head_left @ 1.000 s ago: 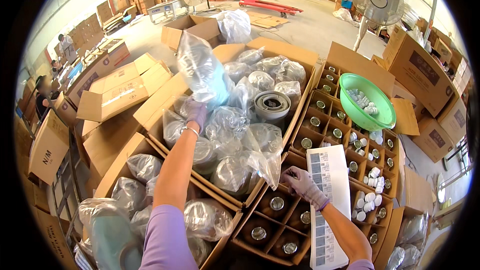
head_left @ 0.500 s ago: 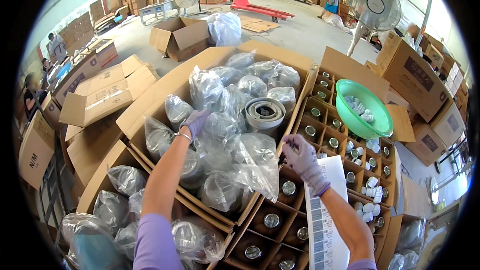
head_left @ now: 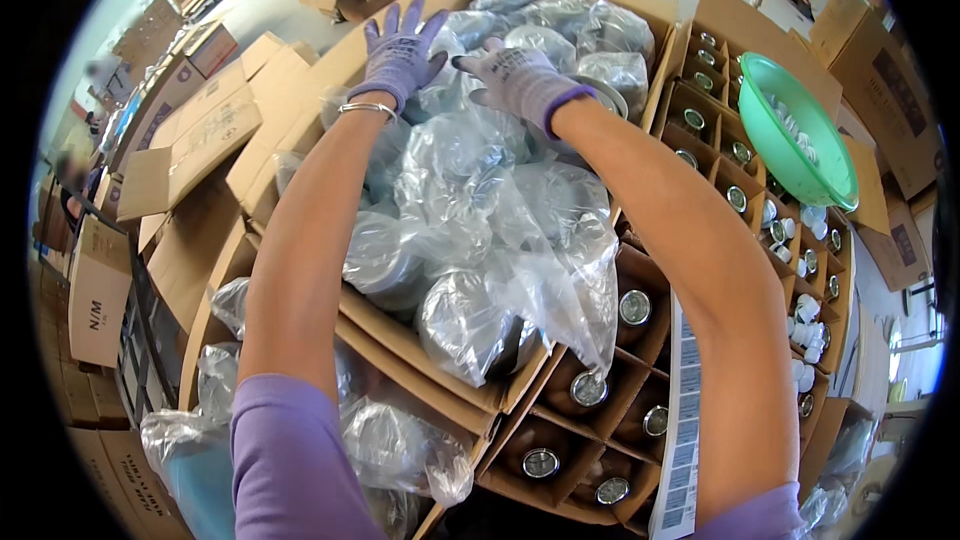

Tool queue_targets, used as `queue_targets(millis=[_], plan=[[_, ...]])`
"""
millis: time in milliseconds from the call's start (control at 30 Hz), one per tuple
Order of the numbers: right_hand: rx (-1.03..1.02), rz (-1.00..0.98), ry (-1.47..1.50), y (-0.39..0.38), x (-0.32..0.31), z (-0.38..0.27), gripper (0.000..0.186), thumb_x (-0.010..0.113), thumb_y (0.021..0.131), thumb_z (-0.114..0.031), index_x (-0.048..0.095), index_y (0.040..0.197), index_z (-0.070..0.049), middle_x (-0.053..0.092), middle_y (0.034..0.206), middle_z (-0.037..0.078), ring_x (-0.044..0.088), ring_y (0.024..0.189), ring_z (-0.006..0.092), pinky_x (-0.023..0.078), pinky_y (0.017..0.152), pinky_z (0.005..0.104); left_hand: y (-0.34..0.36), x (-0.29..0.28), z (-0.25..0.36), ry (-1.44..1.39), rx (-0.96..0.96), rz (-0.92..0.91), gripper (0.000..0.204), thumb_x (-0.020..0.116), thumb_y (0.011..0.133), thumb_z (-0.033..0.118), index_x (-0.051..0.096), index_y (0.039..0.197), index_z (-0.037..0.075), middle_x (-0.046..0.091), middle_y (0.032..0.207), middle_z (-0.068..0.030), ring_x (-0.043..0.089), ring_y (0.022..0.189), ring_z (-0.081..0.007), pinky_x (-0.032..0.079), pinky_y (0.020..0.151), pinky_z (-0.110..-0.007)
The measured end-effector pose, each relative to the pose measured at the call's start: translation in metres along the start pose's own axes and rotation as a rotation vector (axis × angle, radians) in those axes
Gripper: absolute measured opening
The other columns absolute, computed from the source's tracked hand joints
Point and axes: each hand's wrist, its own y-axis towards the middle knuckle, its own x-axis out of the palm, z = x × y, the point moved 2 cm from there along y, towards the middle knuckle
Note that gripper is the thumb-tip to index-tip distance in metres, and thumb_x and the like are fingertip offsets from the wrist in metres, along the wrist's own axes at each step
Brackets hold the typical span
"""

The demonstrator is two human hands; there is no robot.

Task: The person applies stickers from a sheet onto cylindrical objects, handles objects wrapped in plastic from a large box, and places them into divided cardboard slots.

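Note:
A large open carton (head_left: 372,12) in front of me is full of items wrapped in clear plastic bags (head_left: 465,170). My left hand (head_left: 400,52), in a purple knit glove, is at its far left part with the fingers spread. Beside it, my right hand (head_left: 520,80), gloved the same way, reaches left over the bags with fingers apart. Neither hand visibly holds anything. A round grey part (head_left: 604,95) among the bags is mostly hidden behind the right hand. Loose film (head_left: 545,275) drapes over the carton's near right side.
To the right, a divided carton (head_left: 628,370) holds items with shiny round tops. A green bowl (head_left: 800,130) of small white pieces rests on it, and a label sheet (head_left: 680,430) lies below my right arm. Another carton (head_left: 225,260) with bagged items stands near left.
My view has tipped downward. The left hand has moved farther forward and spread its fingers. My right hand has crossed from the divided carton's edge to the far part of the bagged carton.

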Motion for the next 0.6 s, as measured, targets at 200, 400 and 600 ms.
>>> queue_targets(millis=[200,400,600], plan=[[-0.367,-0.137,-0.647,-0.057,0.032,0.011,0.049,0.06,0.086,-0.03,0.055,0.134,-0.019,0.054,0.133,0.019,0.061,0.112,0.0315,0.052,0.089,0.0438,-0.064,0.041,-0.005,-0.114,0.129,-0.475,0.049,0.059,0.09,0.04,0.052,0.135,0.02,0.032,0.146,-0.0138,0.036,0.133,-0.0368,0.034,0.104,-0.056],[-0.227,0.129,0.263,-0.071,-0.034,0.05,0.032,0.066,0.086,-0.025,0.066,0.116,-0.012,0.063,0.117,0.016,0.067,0.093,0.028,0.055,0.079,0.036,-0.073,0.019,-0.083,-0.637,0.081,-0.249,0.046,0.062,0.089,0.03,0.054,0.133,0.017,0.051,0.134,-0.0122,0.047,0.126,-0.0325,0.037,0.103,-0.05],[0.063,0.204,0.621,0.035,-0.047,0.069,0.023,0.056,0.087,-0.011,0.069,0.105,-0.006,0.07,0.095,0.014,0.07,0.081,0.0221,0.055,0.078,0.0339,-0.1,0.035,-0.097,-0.404,0.04,-0.327,0.044,0.057,0.092,0.038,0.055,0.133,0.022,0.062,0.124,-0.0093,0.035,0.137,-0.0346,0.02,0.113,-0.057]])
